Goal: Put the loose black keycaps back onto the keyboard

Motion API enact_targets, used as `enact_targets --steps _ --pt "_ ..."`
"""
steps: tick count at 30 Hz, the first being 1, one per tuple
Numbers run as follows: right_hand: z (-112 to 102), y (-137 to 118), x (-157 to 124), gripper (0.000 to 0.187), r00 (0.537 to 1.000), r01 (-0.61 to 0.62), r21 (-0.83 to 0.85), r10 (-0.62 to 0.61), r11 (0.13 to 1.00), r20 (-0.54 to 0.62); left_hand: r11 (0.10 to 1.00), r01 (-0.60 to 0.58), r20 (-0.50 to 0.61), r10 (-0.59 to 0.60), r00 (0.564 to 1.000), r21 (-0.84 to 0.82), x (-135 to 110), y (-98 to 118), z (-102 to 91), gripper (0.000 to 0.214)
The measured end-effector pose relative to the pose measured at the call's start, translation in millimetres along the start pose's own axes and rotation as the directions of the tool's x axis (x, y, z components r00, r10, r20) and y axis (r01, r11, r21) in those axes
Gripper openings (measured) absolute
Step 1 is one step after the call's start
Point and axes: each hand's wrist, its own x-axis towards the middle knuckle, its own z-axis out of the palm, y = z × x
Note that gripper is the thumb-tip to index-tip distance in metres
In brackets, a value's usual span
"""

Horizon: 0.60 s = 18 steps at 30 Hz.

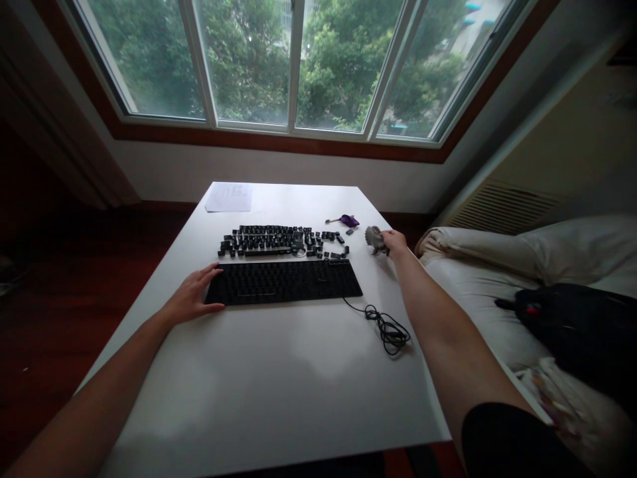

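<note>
A black keyboard lies flat on the white table, its keycaps off. My left hand grips its left end, with the thumb at the near corner and the fingers at the far corner. Over the table's right edge, my right hand is closed on a crumpled grey cloth-like thing. Many loose black keycaps are spread in rows just beyond the keyboard. From the keyboard's right side runs a black cable, coiled on the table.
A small purple item with a thin stem lies beyond the keycaps. White paper rests at the table's far left corner. Right of the table is a pale sofa with a dark bag on it. Windows stand behind.
</note>
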Motion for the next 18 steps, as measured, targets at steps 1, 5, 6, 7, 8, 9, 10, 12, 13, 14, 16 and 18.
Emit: enact_targets --steps 1,5,6,7,8,9,10,12,13,14,16,18 --pt "3.0 0.2 3.0 0.027 1.0 -0.015 0.0 0.015 1.0 -0.017 1.0 0.001 0.001 -0.001 1.0 -0.002 0.5 0.3 0.0 0.094" --pt "16.9 4.0 15.4 0.034 0.996 -0.076 -0.005 0.076 0.997 -0.054 1.0 0.015 0.006 -0.015 1.0 -0.005 2.3 1.0 0.3 0.094" --pt "20.5 5.5 18.9 0.036 0.995 -0.085 -0.008 0.084 0.996 -0.059 1.0 0.019 0.007 -0.019 1.0 -0.006 2.7 1.1 0.4 0.094" --pt "23.9 7.1 22.5 0.037 0.994 -0.093 -0.01 0.092 0.996 -0.064 1.0 0.023 0.006 -0.023 1.0 -0.007 3.0 1.2 0.5 0.094" --pt "27.2 8.8 26.2 0.038 0.993 -0.1 -0.015 0.099 0.995 -0.068 1.0 0.028 0.006 -0.028 1.0 -0.009 3.4 1.3 0.5 0.094" --pt "30.4 10.5 29.8 0.039 0.992 -0.104 -0.028 0.102 0.994 -0.071 0.999 0.032 0.007 -0.032 0.999 -0.011 3.7 1.5 0.4 0.095" --pt "33.5 12.2 33.2 0.04 0.993 -0.101 -0.054 0.098 0.993 -0.068 0.999 0.035 0.009 -0.035 0.999 -0.013 4.1 1.7 0.1 0.095" --pt "39.6 15.2 39.0 0.043 0.998 -0.067 -0.152 0.064 0.986 -0.026 0.999 0.04 0.018 -0.04 0.999 -0.018 4.9 2.1 -0.8 0.095" --pt "42.6 16.5 41.3 0.044 0.999 -0.031 -0.222 0.036 0.975 0.019 0.999 0.042 0.023 -0.042 0.999 -0.021 5.2 2.4 -1.4 0.095" --pt "45.6 17.5 43.0 0.046 0.997 0.018 -0.292 0.004 0.956 0.073 0.999 0.043 0.028 -0.043 0.999 -0.023 5.5 2.7 -1.9 0.095" --pt "50.8 18.8 44.9 0.047 0.983 0.119 -0.403 -0.051 0.908 0.175 0.999 0.042 0.031 -0.041 0.999 -0.024 5.7 3.2 -2.9 0.095" --pt "54.2 19.1 44.6 0.048 0.969 0.191 -0.463 -0.093 0.865 0.227 0.999 0.039 0.027 -0.038 0.999 -0.022 5.4 3.5 -3.7 0.094"
